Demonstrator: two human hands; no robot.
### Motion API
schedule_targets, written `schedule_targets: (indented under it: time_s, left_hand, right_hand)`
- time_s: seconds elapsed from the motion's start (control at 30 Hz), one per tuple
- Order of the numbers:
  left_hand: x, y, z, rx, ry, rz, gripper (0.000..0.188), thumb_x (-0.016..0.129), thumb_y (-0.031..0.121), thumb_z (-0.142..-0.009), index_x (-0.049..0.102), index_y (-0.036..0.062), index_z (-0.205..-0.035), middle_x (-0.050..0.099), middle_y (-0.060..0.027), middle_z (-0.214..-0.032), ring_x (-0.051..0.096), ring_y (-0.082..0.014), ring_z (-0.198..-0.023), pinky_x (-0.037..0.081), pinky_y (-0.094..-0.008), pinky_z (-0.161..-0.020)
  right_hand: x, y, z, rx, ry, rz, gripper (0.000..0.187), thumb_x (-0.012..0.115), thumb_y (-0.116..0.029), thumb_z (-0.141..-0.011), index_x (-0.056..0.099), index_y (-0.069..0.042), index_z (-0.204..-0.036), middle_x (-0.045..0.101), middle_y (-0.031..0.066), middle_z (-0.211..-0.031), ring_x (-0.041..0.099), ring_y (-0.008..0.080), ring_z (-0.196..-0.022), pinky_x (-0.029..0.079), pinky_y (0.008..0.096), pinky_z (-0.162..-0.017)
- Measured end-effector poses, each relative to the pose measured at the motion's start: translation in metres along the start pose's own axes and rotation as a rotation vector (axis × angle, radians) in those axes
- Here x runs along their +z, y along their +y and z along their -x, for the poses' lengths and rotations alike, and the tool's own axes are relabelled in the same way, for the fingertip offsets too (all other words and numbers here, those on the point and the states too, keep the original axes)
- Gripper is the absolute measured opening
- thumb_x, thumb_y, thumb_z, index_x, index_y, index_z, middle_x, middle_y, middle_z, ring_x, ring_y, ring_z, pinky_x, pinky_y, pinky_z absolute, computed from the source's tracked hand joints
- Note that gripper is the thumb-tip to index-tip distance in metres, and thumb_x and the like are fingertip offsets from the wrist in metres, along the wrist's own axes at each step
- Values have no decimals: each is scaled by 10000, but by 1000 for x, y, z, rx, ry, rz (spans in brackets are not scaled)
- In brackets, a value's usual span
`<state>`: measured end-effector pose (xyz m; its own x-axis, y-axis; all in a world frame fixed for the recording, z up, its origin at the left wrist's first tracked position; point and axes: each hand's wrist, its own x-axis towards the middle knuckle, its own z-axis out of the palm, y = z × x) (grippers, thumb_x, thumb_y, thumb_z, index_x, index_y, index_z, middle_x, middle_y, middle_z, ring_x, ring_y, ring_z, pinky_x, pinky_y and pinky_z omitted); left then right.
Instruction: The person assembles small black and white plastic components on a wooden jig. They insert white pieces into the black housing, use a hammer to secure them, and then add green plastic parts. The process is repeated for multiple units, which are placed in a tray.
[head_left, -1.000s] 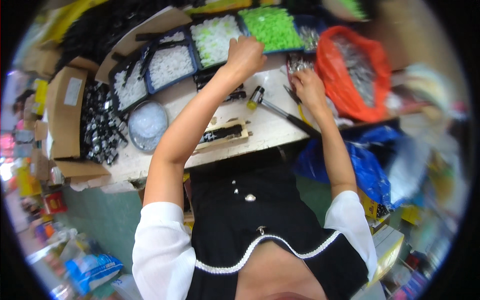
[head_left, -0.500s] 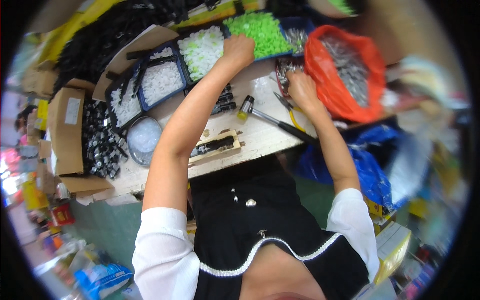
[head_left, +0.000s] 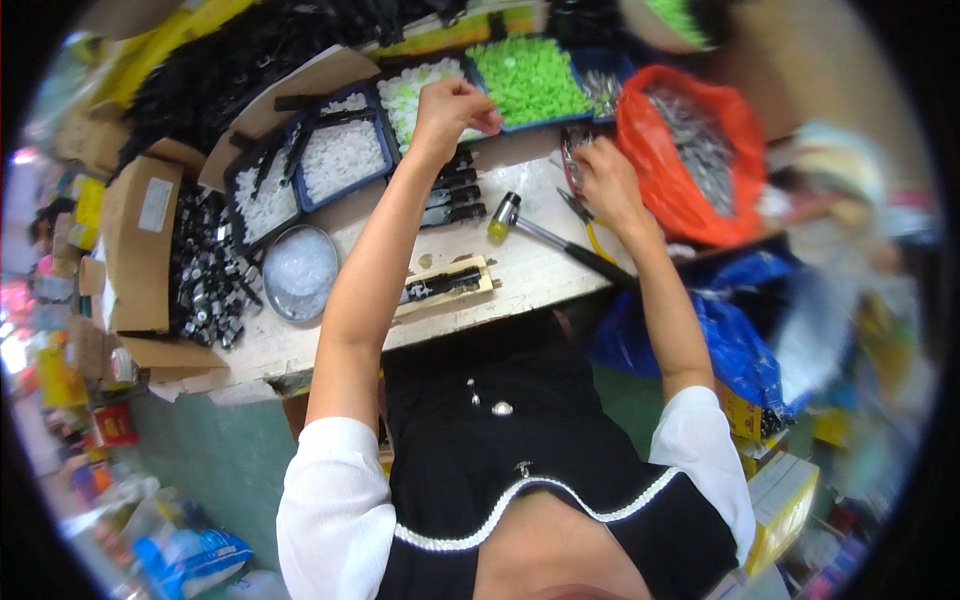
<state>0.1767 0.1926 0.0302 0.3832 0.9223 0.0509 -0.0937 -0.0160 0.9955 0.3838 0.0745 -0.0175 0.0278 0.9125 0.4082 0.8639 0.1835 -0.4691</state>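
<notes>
My left hand (head_left: 448,116) is over the near edge of a tray of white and green plastic pieces (head_left: 424,82). Its thumb and fingertips are pinched together, beside a tray of bright green plastic pieces (head_left: 530,82). Whatever lies in that pinch is too small to name. At a small red tray of metal parts (head_left: 573,150), my right hand (head_left: 608,182) has its fingers curled in, and their tips are partly hidden. Below my left hand lie several black parts (head_left: 455,195) in a row. A wooden holder (head_left: 487,272) with a black part in it sits at the table's front edge.
A hammer (head_left: 545,236) and yellow-handled pliers (head_left: 594,232) lie near my right forearm. An orange-red bag of metal parts (head_left: 740,150) stands to the right. Leftward are trays of white pieces (head_left: 343,160), a round metal dish (head_left: 300,275) and a cardboard box (head_left: 140,245).
My left hand has drawn back leftward and nearer from the edge of the green pieces. My right hand has lifted back slightly at the red tray. The whole view has shifted a little.
</notes>
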Motion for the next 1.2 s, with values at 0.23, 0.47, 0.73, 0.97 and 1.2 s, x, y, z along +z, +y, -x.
schedule_targets:
  time_s: [0.23, 0.47, 0.73, 0.97, 1.2]
  left_hand:
    - [-11, -3, 59, -130, -40, 224, 150, 557, -6, -801, 598, -63, -934, 590, -83, -731, 593, -158, -585, 528, -274, -558]
    - [-33, -9, 137, -242, -123, 474, 166, 531, -4, -816, 609, -43, -957, 586, -73, -762, 567, -145, -595, 500, -285, -569]
    - [-51, -18, 188, -212, -126, 676, 234, 579, 59, -841, 579, -33, -1056, 617, -103, -799, 608, -147, -629, 553, -328, -604]
    - [-57, -14, 207, -178, -124, 440, 278, 566, 95, -871, 555, -29, -1119, 645, -152, -929, 649, -183, -724, 554, -326, -658]
    - [-50, -6, 222, -176, -127, 376, 274, 544, 117, -893, 548, -27, -1125, 640, -175, -981, 657, -202, -785, 546, -304, -702]
  right_hand:
    - [-7, -70, -2, -198, -24, -382, 93, 586, 33, -771, 609, 14, -859, 555, 100, -804, 560, 222, -707, 432, 297, -614]
    - [4, -117, 14, -264, -179, -608, 98, 594, 40, -773, 617, 0, -859, 563, 73, -824, 539, 166, -701, 415, 257, -590]
    - [22, -143, 30, -322, -242, -715, 118, 608, 62, -760, 625, -4, -855, 565, 72, -808, 549, 166, -718, 415, 254, -594]
    - [19, -150, 35, -361, -274, -644, 111, 593, 37, -781, 623, -5, -880, 564, 91, -824, 573, 213, -725, 445, 295, -608]
    - [13, -159, 30, -540, -227, -448, 174, 596, 30, -693, 611, -41, -852, 551, 87, -820, 580, 251, -745, 472, 344, -611]
